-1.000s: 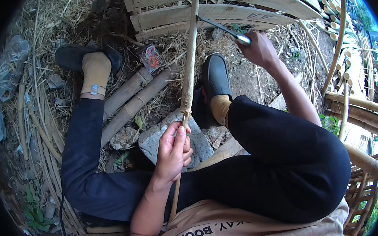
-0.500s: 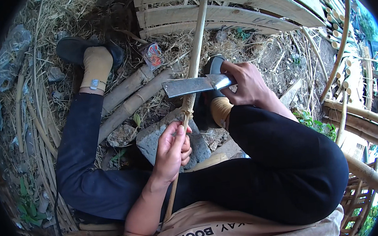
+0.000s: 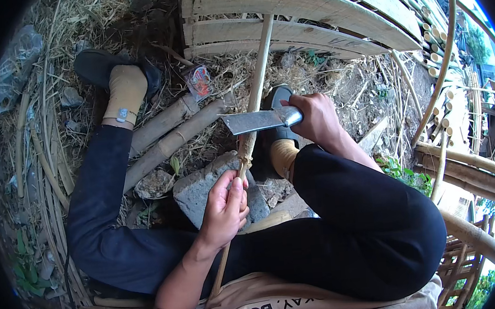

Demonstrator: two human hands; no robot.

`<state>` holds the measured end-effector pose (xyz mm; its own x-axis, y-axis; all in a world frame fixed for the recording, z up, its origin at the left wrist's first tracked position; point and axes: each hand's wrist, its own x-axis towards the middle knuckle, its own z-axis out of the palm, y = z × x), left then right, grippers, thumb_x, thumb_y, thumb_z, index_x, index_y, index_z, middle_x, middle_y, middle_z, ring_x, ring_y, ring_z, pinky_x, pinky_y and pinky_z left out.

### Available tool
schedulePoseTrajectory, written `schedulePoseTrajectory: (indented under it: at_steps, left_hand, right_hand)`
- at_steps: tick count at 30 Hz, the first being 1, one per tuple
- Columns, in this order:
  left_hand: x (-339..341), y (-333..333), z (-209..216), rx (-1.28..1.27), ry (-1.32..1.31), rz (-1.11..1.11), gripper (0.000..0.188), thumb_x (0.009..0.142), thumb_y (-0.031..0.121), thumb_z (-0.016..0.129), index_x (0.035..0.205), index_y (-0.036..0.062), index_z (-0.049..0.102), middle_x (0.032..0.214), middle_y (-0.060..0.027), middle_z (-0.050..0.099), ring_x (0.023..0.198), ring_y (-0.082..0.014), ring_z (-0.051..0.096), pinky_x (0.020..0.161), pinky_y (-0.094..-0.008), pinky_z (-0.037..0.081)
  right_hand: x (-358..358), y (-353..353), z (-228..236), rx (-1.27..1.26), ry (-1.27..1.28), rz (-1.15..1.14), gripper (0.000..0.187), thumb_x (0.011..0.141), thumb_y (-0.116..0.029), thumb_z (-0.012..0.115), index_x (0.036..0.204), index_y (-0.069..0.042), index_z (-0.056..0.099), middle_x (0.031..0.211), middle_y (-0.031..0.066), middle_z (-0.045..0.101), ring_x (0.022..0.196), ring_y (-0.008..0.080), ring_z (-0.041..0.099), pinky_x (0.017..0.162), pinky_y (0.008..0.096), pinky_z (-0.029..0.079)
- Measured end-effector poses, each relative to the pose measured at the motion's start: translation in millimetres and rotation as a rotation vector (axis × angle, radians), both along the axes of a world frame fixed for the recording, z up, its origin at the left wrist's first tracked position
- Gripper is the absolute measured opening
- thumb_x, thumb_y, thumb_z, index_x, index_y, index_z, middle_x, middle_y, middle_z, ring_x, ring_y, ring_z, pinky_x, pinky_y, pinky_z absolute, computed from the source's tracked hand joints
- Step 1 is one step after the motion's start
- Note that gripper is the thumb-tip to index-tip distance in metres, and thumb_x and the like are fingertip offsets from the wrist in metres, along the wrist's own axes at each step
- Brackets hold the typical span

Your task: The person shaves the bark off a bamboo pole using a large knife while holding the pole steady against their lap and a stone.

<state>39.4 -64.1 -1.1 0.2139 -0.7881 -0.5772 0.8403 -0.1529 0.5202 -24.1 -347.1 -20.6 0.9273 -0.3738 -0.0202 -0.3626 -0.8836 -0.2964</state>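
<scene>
My left hand (image 3: 224,213) is closed around a slim bamboo stick (image 3: 258,72), just below a rough knot. The stick slants up and away from my lap, and its far end meets the wooden slats. In my right hand (image 3: 316,117) is a short, broad-bladed machete (image 3: 252,122), gripped by its metal socket end. The blade lies across the stick a little above the knot, seemingly against it. Below the stick a grey stone block (image 3: 201,196) rests on the ground beside my left hand.
Wooden slats (image 3: 238,34) stand at the far side. Two thick bamboo pieces (image 3: 170,136) lie left of the stone on straw-covered ground. Cut bamboo poles (image 3: 444,107) are stacked at the right. A crumpled wrapper (image 3: 198,81) and a plastic bag (image 3: 21,65) lie farther left.
The machete has shifted slightly down along the stick toward the knot, with its blade tilted differently. My left hand keeps its hold, and the whole view has moved a little.
</scene>
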Motion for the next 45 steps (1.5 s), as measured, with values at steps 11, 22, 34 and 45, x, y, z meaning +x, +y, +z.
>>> schedulePoseTrajectory:
  at_steps: [11,22,34,45]
  left_hand:
    - [5.7,4.4,-2.8,-0.006,0.065,0.025,0.020,0.111,0.029,0.041,0.107,0.0110,0.047,0.061,0.0086,0.029,0.043,0.0009,0.021,0.038,-0.0194,0.016]
    - [-0.8,2.1,-1.2,-0.014,0.050,0.022,0.021,0.111,0.030,0.040,0.106,0.0109,0.047,0.061,0.0085,0.028,0.043,0.0009,0.020,0.038,-0.0199,0.016]
    - [-6.0,2.6,-1.3,-0.016,0.027,0.005,0.021,0.110,0.030,0.041,0.106,0.0110,0.046,0.062,0.0081,0.031,0.042,0.0012,0.022,0.038,-0.0192,0.016]
    - [2.3,4.7,-0.3,0.023,0.009,0.067,0.019,0.110,0.028,0.043,0.109,0.0102,0.049,0.062,0.0090,0.030,0.043,0.0008,0.022,0.039,-0.0200,0.016]
  right_hand:
    - [19.6,-54.3,5.6,-0.162,0.048,-0.196,0.013,0.075,-0.015,0.065,0.083,-0.006,0.070,0.074,0.0211,0.068,0.074,0.0416,0.068,0.074,0.0506,0.055]
    - [1.5,-5.7,4.9,0.034,0.053,0.026,0.013,0.069,-0.013,0.068,0.080,-0.005,0.068,0.065,0.0192,0.063,0.064,0.0395,0.065,0.063,0.0469,0.053]
    - [20.8,-71.6,-7.3,-0.102,0.053,-0.295,0.019,0.076,-0.015,0.066,0.091,-0.009,0.075,0.079,0.0206,0.071,0.076,0.0395,0.071,0.075,0.0482,0.058]
    - [3.9,-15.2,19.5,0.085,0.084,0.014,0.010,0.074,-0.013,0.070,0.078,-0.004,0.068,0.066,0.0206,0.064,0.067,0.0414,0.066,0.065,0.0473,0.054]
